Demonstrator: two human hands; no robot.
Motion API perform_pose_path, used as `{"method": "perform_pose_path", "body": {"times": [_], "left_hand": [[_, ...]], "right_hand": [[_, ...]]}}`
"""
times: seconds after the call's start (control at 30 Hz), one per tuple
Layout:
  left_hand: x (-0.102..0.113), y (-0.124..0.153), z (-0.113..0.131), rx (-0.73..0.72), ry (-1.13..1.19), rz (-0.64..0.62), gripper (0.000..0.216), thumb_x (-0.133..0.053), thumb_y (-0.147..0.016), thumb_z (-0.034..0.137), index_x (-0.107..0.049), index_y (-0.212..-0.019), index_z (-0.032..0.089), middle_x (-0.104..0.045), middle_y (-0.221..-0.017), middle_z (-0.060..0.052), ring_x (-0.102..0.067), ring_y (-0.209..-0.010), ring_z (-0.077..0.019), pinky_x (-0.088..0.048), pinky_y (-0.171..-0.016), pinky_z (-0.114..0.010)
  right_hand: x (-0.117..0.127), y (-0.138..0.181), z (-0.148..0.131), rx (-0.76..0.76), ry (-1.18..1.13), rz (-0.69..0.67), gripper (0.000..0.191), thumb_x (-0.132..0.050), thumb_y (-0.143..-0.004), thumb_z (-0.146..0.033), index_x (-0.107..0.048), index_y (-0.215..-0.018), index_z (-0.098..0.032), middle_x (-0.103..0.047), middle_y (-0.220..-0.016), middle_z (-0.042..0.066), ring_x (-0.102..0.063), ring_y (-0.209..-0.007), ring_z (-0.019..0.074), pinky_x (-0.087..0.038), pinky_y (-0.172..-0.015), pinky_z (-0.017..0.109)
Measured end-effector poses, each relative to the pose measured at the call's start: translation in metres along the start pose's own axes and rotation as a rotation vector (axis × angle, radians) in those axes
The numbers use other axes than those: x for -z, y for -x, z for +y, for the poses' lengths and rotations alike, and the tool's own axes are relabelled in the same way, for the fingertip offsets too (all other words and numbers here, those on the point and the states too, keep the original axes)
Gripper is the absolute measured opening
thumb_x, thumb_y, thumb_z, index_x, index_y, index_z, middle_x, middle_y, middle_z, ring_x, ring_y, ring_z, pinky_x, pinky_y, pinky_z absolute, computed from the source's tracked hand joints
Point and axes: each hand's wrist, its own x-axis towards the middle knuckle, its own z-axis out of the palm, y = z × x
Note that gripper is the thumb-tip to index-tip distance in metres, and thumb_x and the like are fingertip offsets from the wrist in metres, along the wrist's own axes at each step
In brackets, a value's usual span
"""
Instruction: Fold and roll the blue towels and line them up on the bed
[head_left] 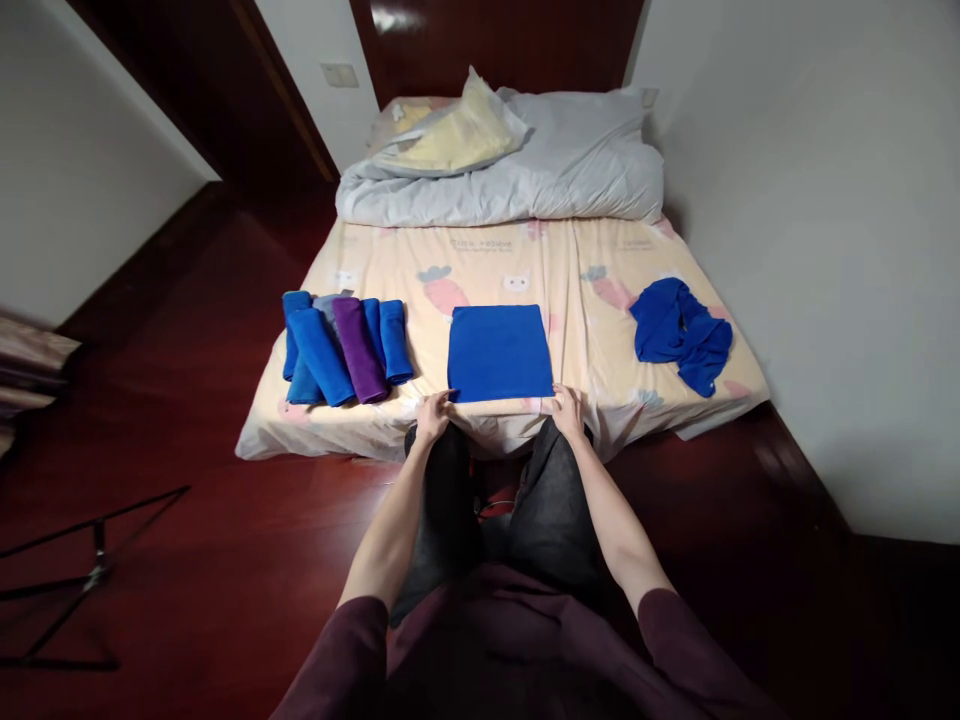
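A blue towel (499, 352) lies flat on the bed in front of me, spread into a near square. At its near left corner, my left hand (433, 414) pinches the edge between thumb and fingers. My right hand (568, 410) grips the near right corner the same way. To the left, several rolled towels (319, 355) in blue shades lie side by side and partly stacked, along with a purple rolled towel (360, 350). A crumpled blue cloth (681, 335) rests on the right side of the bed.
The bed (510, 260) has a cream sheet with carrot prints. A grey-white quilt (592, 150) and a yellow pillow (461, 135) are bunched at its far end. A wall (847, 250) borders the right side. Black stand legs (97, 570) stand on the floor at left.
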Motion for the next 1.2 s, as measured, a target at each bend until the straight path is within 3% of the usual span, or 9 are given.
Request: {"method": "perform_pose_path", "body": {"times": [0.2,0.43,0.57,0.73,0.83,1.0,1.2], "left_hand": [[-0.002,-0.003,0.005,0.026,-0.026,0.011,0.050,-0.054,-0.077,0.010,-0.076,-0.121,0.019,-0.072,-0.105,-0.011,-0.062,-0.104,-0.0294,-0.050,-0.103,-0.044],[0.002,0.018,0.013,0.045,-0.033,0.086,0.035,-0.056,-0.078,0.011,-0.073,-0.107,0.019,-0.069,-0.100,-0.010,-0.059,-0.100,-0.0285,-0.050,-0.099,-0.043],[0.005,0.027,0.019,0.007,-0.060,0.111,0.030,-0.055,-0.077,0.008,-0.071,-0.098,0.022,-0.065,-0.099,-0.010,-0.057,-0.106,-0.0302,-0.051,-0.099,-0.045],[0.009,0.025,0.022,-0.075,-0.012,0.172,0.029,-0.053,-0.079,0.006,-0.069,-0.098,0.022,-0.063,-0.125,-0.012,-0.054,-0.122,-0.0292,-0.049,-0.108,-0.046],[0.011,0.020,0.021,-0.123,0.022,0.133,0.038,-0.048,-0.078,0.003,-0.069,-0.103,0.022,-0.065,-0.137,-0.009,-0.052,-0.129,-0.0277,-0.045,-0.115,-0.048],[0.013,0.013,0.018,-0.095,0.026,0.053,0.041,-0.043,-0.083,0.005,-0.071,-0.111,0.020,-0.073,-0.127,-0.009,-0.055,-0.124,-0.0273,-0.047,-0.112,-0.045],[0.011,0.010,0.010,0.020,0.033,0.117,0.027,-0.050,-0.092,0.018,-0.070,-0.110,0.016,-0.071,-0.104,-0.014,-0.061,-0.109,-0.0296,-0.052,-0.100,-0.043]], "right_hand": [[-0.004,-0.008,-0.005,-0.015,-0.005,-0.049,0.054,-0.050,-0.085,-0.011,-0.067,-0.135,-0.019,-0.074,-0.115,0.010,-0.062,-0.116,0.0240,-0.050,-0.107,0.041],[0.002,-0.004,-0.006,-0.004,0.038,-0.059,0.042,-0.060,-0.082,-0.015,-0.074,-0.122,-0.019,-0.074,-0.110,0.010,-0.061,-0.110,0.0271,-0.052,-0.102,0.042],[0.006,0.002,-0.005,0.028,0.085,-0.103,0.038,-0.058,-0.083,-0.013,-0.078,-0.114,-0.022,-0.074,-0.109,0.008,-0.059,-0.112,0.0280,-0.048,-0.108,0.044],[0.007,0.000,-0.007,0.020,0.097,-0.088,0.033,-0.054,-0.085,-0.014,-0.080,-0.103,-0.022,-0.068,-0.123,0.011,-0.057,-0.121,0.0276,-0.047,-0.112,0.044],[0.006,-0.004,-0.007,0.064,0.035,-0.100,0.040,-0.051,-0.082,-0.010,-0.080,-0.107,-0.022,-0.069,-0.132,0.010,-0.055,-0.127,0.0272,-0.045,-0.114,0.046],[0.002,-0.012,-0.004,0.084,-0.019,-0.127,0.048,-0.049,-0.076,-0.003,-0.079,-0.111,-0.019,-0.074,-0.128,0.006,-0.057,-0.125,0.0255,-0.043,-0.117,0.045],[-0.004,-0.017,-0.002,-0.036,-0.030,-0.047,0.037,-0.052,-0.089,-0.010,-0.080,-0.112,-0.018,-0.078,-0.108,0.011,-0.061,-0.114,0.0276,-0.046,-0.109,0.043]]}}
